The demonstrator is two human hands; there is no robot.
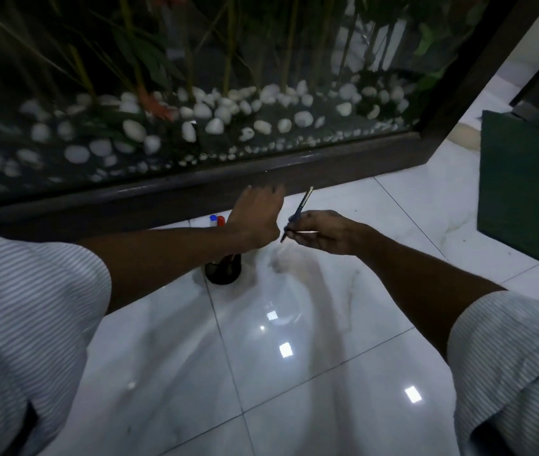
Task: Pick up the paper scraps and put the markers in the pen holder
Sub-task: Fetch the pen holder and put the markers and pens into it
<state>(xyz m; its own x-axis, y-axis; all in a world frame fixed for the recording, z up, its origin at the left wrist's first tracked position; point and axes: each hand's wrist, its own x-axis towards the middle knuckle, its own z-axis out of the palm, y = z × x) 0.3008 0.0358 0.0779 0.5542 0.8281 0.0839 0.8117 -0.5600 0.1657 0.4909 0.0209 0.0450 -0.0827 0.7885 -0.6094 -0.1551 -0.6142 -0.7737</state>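
Note:
A dark round pen holder (223,272) stands on the white tiled floor, mostly hidden under my left forearm. The blue and red caps of two markers (217,220) stick up behind my left wrist. My left hand (256,218) reaches forward above the holder, back of the hand up; its fingers are out of sight and blurred. To its right, my right hand (322,231) pinches a dark blue pen (296,213) near its lower end, the pen slanting up and away. No paper scraps are visible.
A glass-fronted planter (195,126) with white pebbles and plant stems runs across the back, edged by a dark wooden sill (294,172). A dark green panel (524,189) stands at the right. Glossy white floor tiles (294,340) spread in front of me.

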